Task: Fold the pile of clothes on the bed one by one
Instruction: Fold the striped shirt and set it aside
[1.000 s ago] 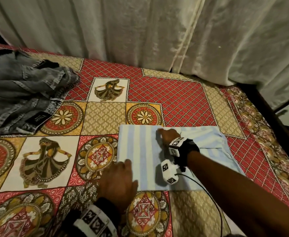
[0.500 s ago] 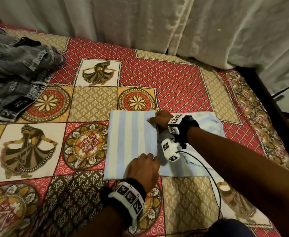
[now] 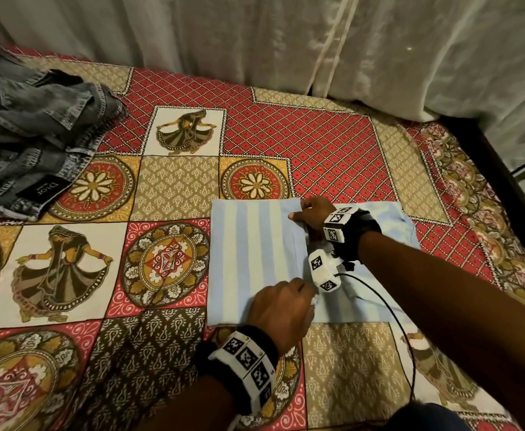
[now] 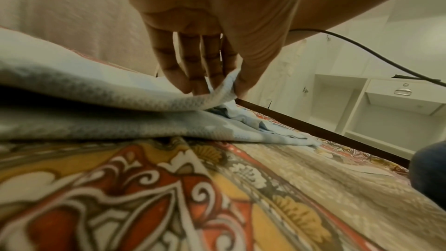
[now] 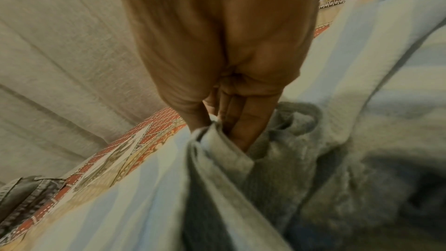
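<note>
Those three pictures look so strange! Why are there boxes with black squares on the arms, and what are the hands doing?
It is one person seen by three cameras. The big picture comes from a camera on their head, looking down at a bed with a patterned cover. The other two come from little cameras strapped to the wrists, so you look along each palm. The left hand pinches the near edge of a blue striped cloth. The right hand pinches its far edge. The cloth lies partly folded on the bed. Grey jeans wait crumpled at the far left.
</note>
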